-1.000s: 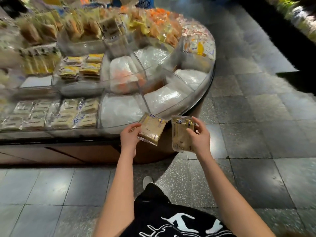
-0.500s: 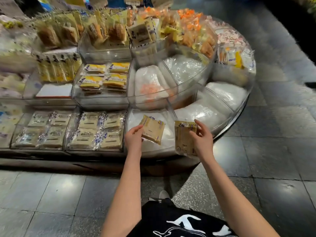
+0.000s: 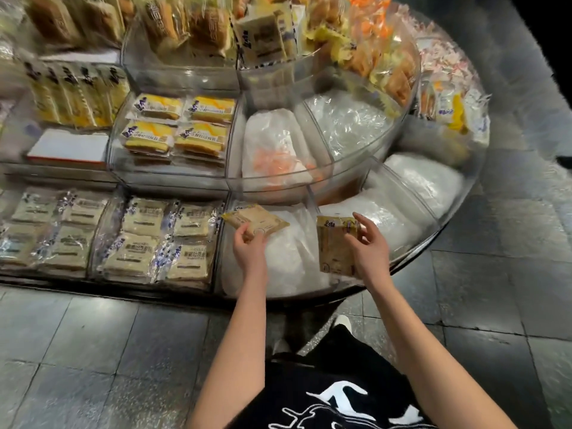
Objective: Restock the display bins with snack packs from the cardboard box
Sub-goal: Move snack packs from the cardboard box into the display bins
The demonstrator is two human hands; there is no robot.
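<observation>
At the front of the tiered display bench [image 3: 108, 291], both hands were over the lowest row of clear bins. Left hand [image 3: 249, 249]: fingers curled under the near edge of a tan snack pack [image 3: 258, 222], thumb on top. That pack was held nearly flat, above the front bin [image 3: 221, 258], which was lined with white plastic bags [image 3: 288, 264]. Contact between pack and bags: could not tell.

Right hand [image 3: 370, 253]: thumb and fingers pinched the right side of a second tan pack [image 3: 334, 250], index finger raised above it. This pack stood upright, printed edge up, at the right of the same bin and near its divider.

Just left of the front bin, a bin held pale packs [image 3: 158, 239] stacked two by two; a further bin of similar packs [image 3: 46, 230] lay beyond it. On the middle tier were yellow cake packs [image 3: 179, 128], and beside them a white bag with orange pieces [image 3: 278, 156]. Top tier goods were blurred. Grey floor tiles [image 3: 77, 351] lay below, and a black garment with white print [image 3: 334, 397] showed at the bottom edge
</observation>
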